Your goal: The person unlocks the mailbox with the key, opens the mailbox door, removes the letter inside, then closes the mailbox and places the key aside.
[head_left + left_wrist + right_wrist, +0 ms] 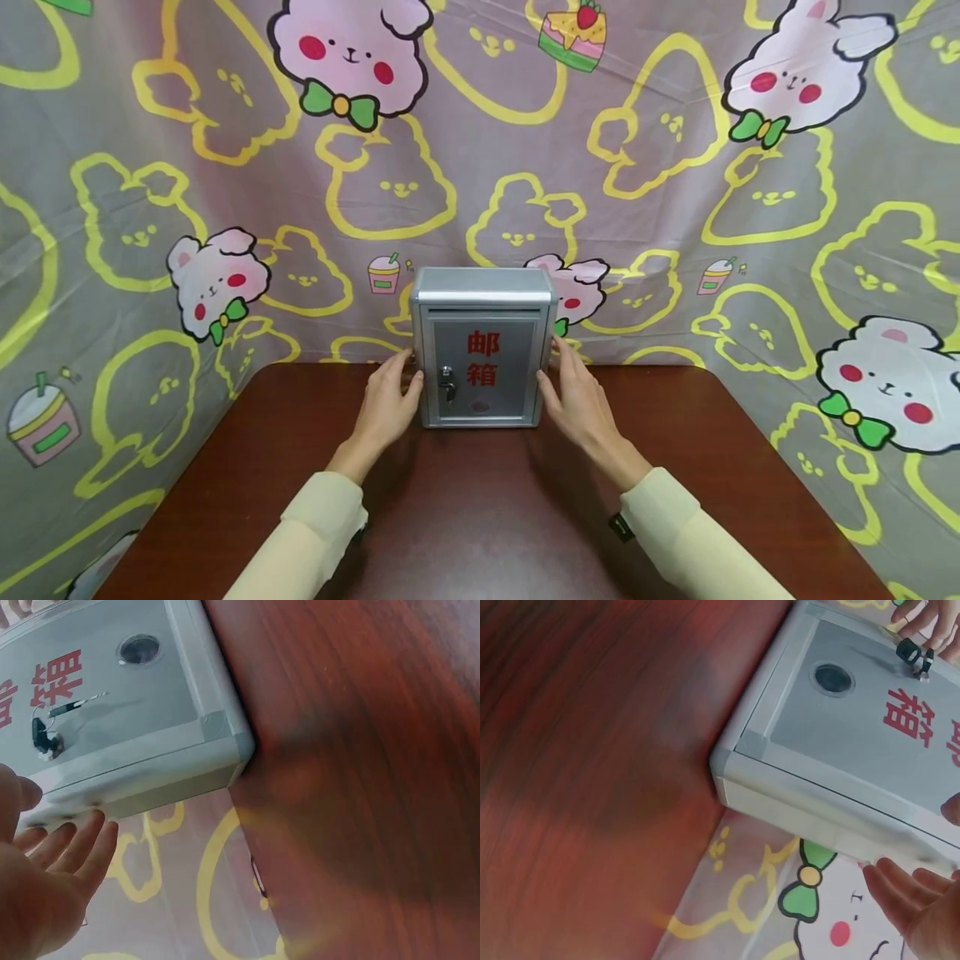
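Note:
A silver-grey metal mailbox [517,358] stands upright at the table's far edge, with red characters on its door. In the door's lock sits a small key [67,709] with a dark ring piece. My left hand [385,400] is at the box's left side, its fingers loosely extended along the side wall. On the opposite side is my right hand [585,404], fingers also extended and a little bent, thumb toward the front edge. Neither hand wraps round the box. Whether the fingertips touch the walls is hard to tell. A round window [833,679] shows low on the door.
The dark red-brown wooden table [465,508] reaches from the box toward me. Behind it and at both sides hangs a grey-pink curtain [517,150] printed with cartoon animals and yellow outlines. It stands close behind the box.

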`<state>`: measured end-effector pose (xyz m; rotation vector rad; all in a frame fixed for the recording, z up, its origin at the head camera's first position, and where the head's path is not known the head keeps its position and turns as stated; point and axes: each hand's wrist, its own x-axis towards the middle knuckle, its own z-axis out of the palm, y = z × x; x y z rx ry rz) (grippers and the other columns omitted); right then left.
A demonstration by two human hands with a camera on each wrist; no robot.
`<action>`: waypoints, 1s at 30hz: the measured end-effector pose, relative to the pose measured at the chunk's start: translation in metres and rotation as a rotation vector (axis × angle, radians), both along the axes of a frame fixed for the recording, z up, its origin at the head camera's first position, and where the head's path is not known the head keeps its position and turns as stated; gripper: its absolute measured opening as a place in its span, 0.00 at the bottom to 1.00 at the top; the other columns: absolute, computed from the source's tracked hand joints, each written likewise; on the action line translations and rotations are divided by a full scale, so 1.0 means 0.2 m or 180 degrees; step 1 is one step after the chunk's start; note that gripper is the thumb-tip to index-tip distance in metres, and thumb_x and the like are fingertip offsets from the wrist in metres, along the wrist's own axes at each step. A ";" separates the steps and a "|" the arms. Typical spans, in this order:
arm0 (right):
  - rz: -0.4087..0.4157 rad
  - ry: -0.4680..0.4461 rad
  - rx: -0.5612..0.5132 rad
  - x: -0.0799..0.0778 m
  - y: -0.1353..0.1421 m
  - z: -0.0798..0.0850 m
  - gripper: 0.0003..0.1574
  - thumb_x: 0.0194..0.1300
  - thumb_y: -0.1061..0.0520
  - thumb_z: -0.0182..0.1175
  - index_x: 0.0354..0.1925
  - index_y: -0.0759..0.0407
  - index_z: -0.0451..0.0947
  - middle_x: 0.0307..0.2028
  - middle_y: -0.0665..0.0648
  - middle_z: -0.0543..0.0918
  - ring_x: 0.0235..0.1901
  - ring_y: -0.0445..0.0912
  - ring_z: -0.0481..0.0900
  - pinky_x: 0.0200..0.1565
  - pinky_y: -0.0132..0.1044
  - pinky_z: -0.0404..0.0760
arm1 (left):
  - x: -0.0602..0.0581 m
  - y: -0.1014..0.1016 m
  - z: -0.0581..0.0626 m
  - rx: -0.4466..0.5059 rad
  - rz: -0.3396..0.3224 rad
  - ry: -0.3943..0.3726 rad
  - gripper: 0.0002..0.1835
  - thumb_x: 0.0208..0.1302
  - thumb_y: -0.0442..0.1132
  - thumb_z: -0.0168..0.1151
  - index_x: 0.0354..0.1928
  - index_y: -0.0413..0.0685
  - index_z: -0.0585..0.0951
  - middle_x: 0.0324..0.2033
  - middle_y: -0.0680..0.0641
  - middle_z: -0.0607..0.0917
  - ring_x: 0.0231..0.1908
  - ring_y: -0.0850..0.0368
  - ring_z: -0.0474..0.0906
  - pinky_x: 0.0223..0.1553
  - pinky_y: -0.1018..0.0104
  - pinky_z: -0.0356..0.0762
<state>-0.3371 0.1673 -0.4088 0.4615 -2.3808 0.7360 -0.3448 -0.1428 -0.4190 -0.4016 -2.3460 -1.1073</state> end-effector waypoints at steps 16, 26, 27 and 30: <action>0.0233 0.0690 0.0963 0.11 -0.07 0.10 0.21 0.70 0.55 0.61 0.60 0.58 0.79 0.55 0.57 0.80 0.49 0.52 0.84 0.42 0.49 0.87 | 0.02 -0.12 0.39 -0.0259 -0.0134 0.0622 0.13 0.72 0.33 0.60 0.55 0.36 0.82 0.46 0.39 0.86 0.41 0.47 0.85 0.42 0.52 0.86; 0.0395 0.0978 0.1779 0.10 -0.27 0.12 0.22 0.70 0.52 0.62 0.60 0.56 0.78 0.53 0.56 0.80 0.46 0.51 0.83 0.40 0.45 0.87 | -0.10 -0.06 0.62 -0.0609 -0.0182 0.0436 0.26 0.78 0.50 0.53 0.70 0.46 0.74 0.68 0.42 0.73 0.67 0.40 0.70 0.64 0.40 0.70; 0.0399 0.0989 0.1844 0.10 -0.30 0.11 0.23 0.70 0.51 0.62 0.61 0.56 0.78 0.54 0.56 0.80 0.46 0.51 0.83 0.40 0.44 0.87 | -0.11 -0.06 0.63 -0.0676 -0.0188 0.0368 0.27 0.78 0.51 0.52 0.72 0.48 0.73 0.70 0.43 0.71 0.70 0.41 0.67 0.67 0.39 0.68; 0.0409 0.0985 0.1972 0.09 -0.36 0.10 0.24 0.71 0.49 0.61 0.62 0.56 0.77 0.54 0.57 0.80 0.46 0.51 0.83 0.40 0.44 0.87 | -0.14 -0.04 0.66 -0.0898 -0.0197 0.0185 0.30 0.79 0.56 0.47 0.76 0.54 0.67 0.74 0.46 0.66 0.73 0.41 0.63 0.68 0.37 0.65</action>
